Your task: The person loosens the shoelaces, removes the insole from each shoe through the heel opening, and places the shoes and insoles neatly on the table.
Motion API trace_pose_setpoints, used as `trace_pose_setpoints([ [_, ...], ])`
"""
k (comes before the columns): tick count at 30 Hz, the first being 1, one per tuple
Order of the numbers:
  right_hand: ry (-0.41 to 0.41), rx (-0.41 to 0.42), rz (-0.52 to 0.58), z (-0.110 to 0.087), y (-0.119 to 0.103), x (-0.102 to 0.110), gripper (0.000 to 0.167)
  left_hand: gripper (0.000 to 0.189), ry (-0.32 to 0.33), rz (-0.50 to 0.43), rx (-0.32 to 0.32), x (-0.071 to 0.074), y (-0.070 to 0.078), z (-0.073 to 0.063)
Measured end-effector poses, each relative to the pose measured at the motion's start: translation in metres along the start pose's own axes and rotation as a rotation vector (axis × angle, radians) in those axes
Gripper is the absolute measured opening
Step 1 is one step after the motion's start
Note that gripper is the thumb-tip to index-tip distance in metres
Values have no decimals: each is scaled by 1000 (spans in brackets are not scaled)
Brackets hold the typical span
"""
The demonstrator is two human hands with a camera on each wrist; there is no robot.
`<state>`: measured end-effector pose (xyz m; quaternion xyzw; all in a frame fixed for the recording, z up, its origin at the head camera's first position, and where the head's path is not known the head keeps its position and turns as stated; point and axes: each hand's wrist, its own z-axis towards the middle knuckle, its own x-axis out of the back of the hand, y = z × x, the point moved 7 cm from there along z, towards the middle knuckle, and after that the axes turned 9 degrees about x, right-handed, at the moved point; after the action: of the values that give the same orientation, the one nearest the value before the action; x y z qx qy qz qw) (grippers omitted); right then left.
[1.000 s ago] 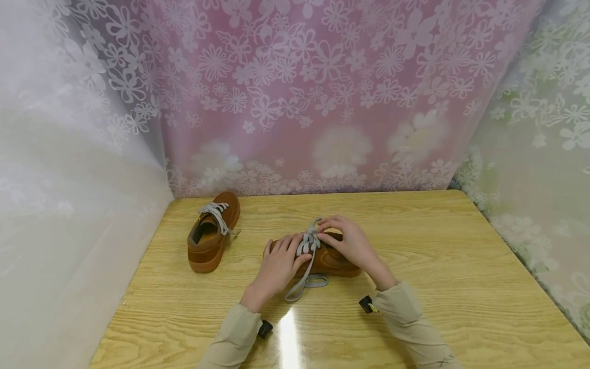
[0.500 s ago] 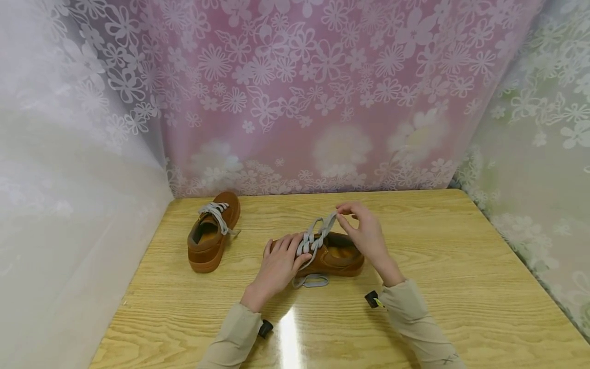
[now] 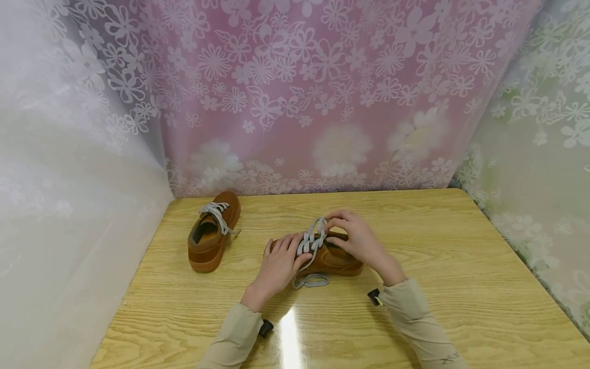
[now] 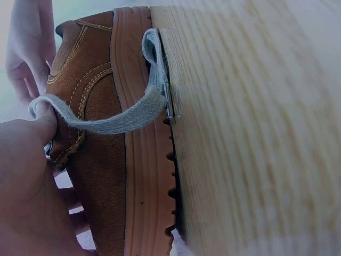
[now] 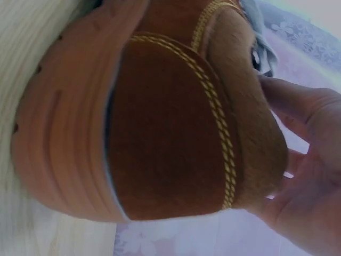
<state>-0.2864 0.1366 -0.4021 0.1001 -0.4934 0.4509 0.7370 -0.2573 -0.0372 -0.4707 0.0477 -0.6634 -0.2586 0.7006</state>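
Note:
A brown suede shoe (image 3: 338,259) lies sole down on the table, toe to the left. My left hand (image 3: 278,264) grips its toe end from above. In the left wrist view the thumb is on the near side, under a loose strand of grey shoelace (image 4: 114,124), and the fingers reach over the far side. My right hand (image 3: 359,241) pinches the grey lace (image 3: 321,225) above the tongue between thumb and fingers. The right wrist view shows the shoe's heel (image 5: 165,133) close up; the fingertips are partly hidden behind the collar.
A matching brown shoe (image 3: 207,251) with grey laces stands at the table's back left. A loose lace loop (image 3: 315,280) lies on the wooden table (image 3: 461,287) in front of the near shoe. Floral curtains (image 3: 313,102) surround the back and sides.
My right hand pulled a length of lace up and to the right, loosening the knot, then came back down to the laces. My left hand stayed in place on the shoe.

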Motion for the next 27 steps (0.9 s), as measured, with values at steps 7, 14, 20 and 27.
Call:
trace_pose_setpoints([
  [7,76,125,-22,1,-8,-4,17,63,4,3,-2,0,0,0],
  [14,342,214,-284,-2,-9,21,18,63,6,13,1,0,0,0],
  [20,298,190,-339,-3,1,25,29,64,8,31,4,1,0,1],
  [27,113,241,-252,0,-4,11,38,65,-6,13,6,1,0,0],
])
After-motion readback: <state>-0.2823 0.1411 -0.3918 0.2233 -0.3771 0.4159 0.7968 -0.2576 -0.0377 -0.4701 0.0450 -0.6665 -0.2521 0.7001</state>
